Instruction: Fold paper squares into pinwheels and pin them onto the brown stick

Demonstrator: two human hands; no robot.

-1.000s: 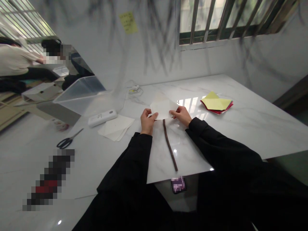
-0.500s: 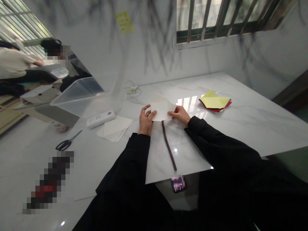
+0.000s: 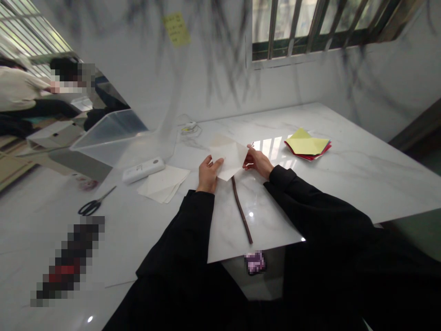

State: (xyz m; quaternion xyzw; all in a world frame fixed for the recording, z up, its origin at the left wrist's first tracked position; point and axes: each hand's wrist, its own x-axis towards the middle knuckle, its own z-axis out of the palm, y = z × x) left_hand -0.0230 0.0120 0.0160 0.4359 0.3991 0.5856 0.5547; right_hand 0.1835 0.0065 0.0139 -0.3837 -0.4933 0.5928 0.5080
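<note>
Both my hands hold a folded sheet of white paper (image 3: 229, 156) just above the white marble table (image 3: 344, 179). My left hand (image 3: 207, 173) pinches its left edge and my right hand (image 3: 257, 161) pinches its right corner. A thin dark brown stick (image 3: 241, 210) lies on the table below the paper, running toward me. Black sleeves cover both my arms.
A pile of white paper sheets (image 3: 164, 183) lies left of my hands, with a white remote-like device (image 3: 144, 169), black scissors (image 3: 93, 204) and a clear plastic bin (image 3: 120, 135) beyond. Yellow and red papers (image 3: 308, 145) are stacked to the right. Other people (image 3: 41, 92) work at far left.
The paper has been turned and lifted slightly, its lower corner now pointing down over the stick's top end. My hands stayed almost in place.
</note>
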